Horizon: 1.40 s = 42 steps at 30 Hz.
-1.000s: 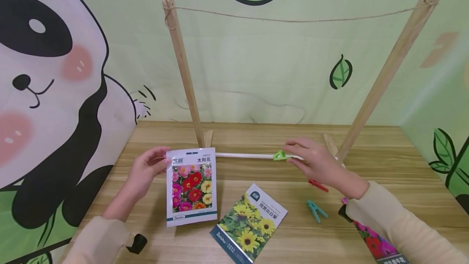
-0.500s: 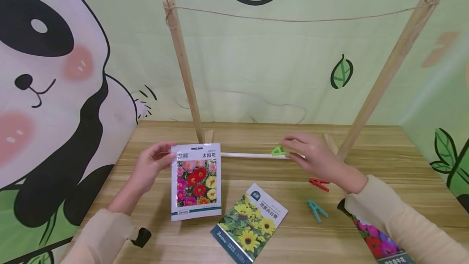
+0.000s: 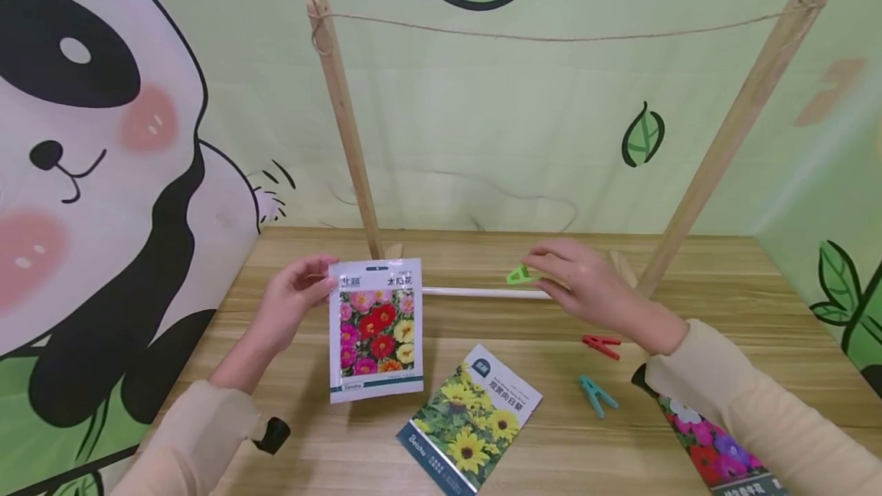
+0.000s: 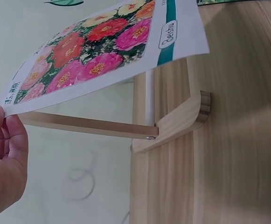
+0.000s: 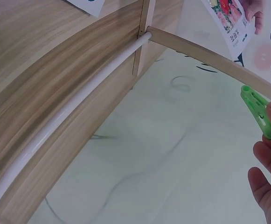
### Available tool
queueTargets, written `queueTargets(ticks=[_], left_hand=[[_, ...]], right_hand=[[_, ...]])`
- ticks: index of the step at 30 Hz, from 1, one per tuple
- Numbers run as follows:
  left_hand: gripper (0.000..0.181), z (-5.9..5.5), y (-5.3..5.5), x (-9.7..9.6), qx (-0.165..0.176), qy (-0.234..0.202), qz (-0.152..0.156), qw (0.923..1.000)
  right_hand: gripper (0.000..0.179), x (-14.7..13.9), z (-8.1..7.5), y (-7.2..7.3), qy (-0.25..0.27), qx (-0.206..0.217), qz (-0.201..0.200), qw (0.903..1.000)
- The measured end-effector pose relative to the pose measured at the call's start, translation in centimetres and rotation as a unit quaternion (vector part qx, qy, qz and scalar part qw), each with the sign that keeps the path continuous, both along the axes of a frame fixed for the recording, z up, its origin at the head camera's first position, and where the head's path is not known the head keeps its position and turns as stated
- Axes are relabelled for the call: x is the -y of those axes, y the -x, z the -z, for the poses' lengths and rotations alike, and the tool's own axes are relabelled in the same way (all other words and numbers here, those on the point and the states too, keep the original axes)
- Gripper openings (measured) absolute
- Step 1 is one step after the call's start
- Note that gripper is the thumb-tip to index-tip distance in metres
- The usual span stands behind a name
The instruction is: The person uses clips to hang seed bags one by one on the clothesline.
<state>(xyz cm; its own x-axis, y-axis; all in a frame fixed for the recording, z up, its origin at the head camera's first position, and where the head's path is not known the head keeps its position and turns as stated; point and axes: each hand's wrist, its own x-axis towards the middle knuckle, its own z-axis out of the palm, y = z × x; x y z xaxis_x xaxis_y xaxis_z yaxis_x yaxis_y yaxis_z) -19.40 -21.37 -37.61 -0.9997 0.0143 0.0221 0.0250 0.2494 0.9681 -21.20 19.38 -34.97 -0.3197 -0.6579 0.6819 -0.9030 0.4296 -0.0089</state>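
Note:
My left hand [image 3: 292, 301] pinches the upper left edge of a white seed packet [image 3: 375, 331] printed with red, pink and yellow flowers. The packet is held up in front of the left wooden post, its face toward me; the left wrist view shows thumb and finger at its corner [image 4: 21, 103]. My right hand [image 3: 586, 285] pinches a green clothespin [image 3: 519, 275] between thumb and fingers, above the white crossbar [image 3: 482, 293]. In the right wrist view the clothespin [image 5: 259, 112] points away from the fingertips.
A twine line [image 3: 551, 39] spans two wooden posts [image 3: 347, 128]. On the table lie a sunflower seed packet [image 3: 472, 419], a red clothespin [image 3: 602, 346] and a blue clothespin [image 3: 596, 396]. Another flower packet [image 3: 720, 450] lies partly under my right sleeve.
The left hand has raised the seed packet and moved it slightly right. My right hand has lifted the green clothespin a little, up and to the left.

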Motion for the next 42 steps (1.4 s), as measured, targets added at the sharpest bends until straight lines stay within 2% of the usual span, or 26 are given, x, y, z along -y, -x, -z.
queueTargets(ticks=[5, 24, 36, 42], left_hand=[[0.035, -0.5, 0.2, -0.2, -0.006, 0.005, 0.0, 1.0], [0.034, -1.8, 1.2, -1.2, -0.025, -0.006, -0.002, 0.9997], [0.033, -2.2, 1.8, -1.8, -0.036, -0.032, -0.007, 0.9988], [0.033, -2.5, 2.1, -2.2, -0.039, -0.032, -0.008, 0.9987]], right_hand=[[0.046, 0.2, -0.3, 0.2, 0.002, -0.006, -0.005, 1.0], [0.041, 0.6, -1.8, 0.9, -0.014, -0.011, 0.02, 0.9996], [0.039, 0.9, -2.5, 1.5, -0.006, -0.006, 0.015, 0.9998], [0.037, 1.1, -2.7, 1.8, 0.0, -0.021, 0.017, 0.9996]])
